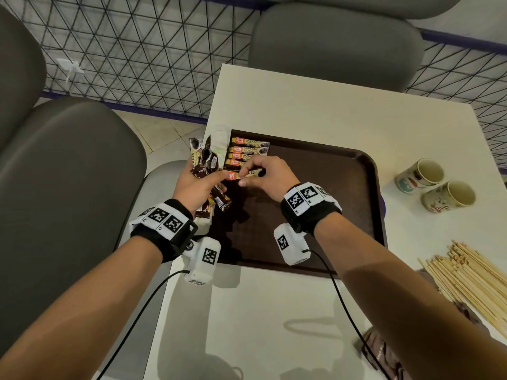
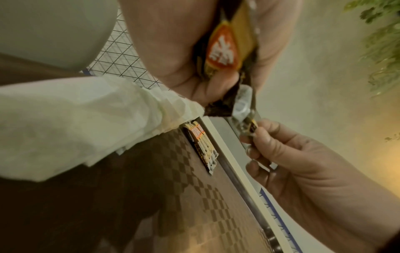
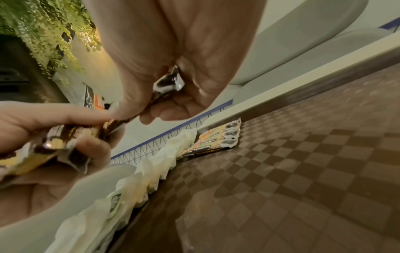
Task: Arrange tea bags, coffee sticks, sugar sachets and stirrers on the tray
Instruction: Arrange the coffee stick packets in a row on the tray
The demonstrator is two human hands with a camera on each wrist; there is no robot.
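A brown tray (image 1: 315, 201) lies on the white table. A row of several coffee sticks (image 1: 247, 150) lies in its far left corner, also visible in the wrist views (image 2: 202, 142) (image 3: 218, 138). White paper packets (image 1: 221, 139) (image 3: 151, 171) line the tray's left edge. My left hand (image 1: 203, 182) grips a bundle of coffee sticks (image 1: 204, 165) (image 2: 225, 49) above that edge. My right hand (image 1: 248, 176) pinches one coffee stick (image 1: 233, 176) (image 3: 168, 83) between thumb and fingers, its other end still at the left thumb, just nearer than the row.
Two paper cups (image 1: 419, 175) (image 1: 450, 196) stand on the table right of the tray. A pile of wooden stirrers (image 1: 472, 272) lies at the right edge, with a brown bag (image 1: 384, 349) nearer. Grey chairs (image 1: 68, 187) flank the table's left side.
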